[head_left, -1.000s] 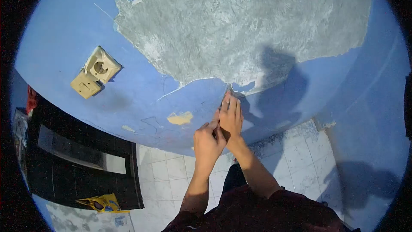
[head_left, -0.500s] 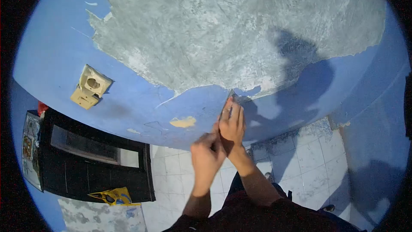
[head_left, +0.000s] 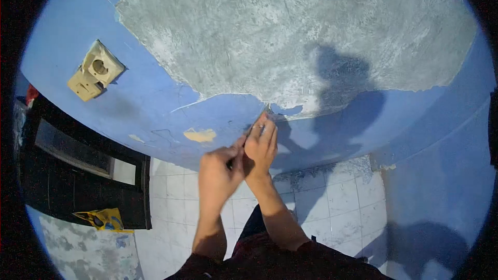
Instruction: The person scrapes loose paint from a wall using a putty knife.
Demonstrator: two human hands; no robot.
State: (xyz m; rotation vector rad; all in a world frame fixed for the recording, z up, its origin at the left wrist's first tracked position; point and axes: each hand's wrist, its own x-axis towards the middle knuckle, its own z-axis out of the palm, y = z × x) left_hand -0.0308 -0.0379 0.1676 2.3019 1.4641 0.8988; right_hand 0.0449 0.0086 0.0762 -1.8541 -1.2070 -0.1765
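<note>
Left hand [head_left: 217, 173] clenched round rear of slim tool [head_left: 267, 108], likely for push; right hand [head_left: 261, 148] grips farther forward, fingers along it, probably steadying tip. Tool points one o'clock, tip at ragged edge between blue paint [head_left: 223, 109] and grey patch [head_left: 249, 31].

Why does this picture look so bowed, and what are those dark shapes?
Head view: probably a wide-angle lens, which bows the blue wall and blackens the corners; the dark shapes look like shadows, one crossing the grey patch, another at lower right; the left hand looks a little soft.
</note>
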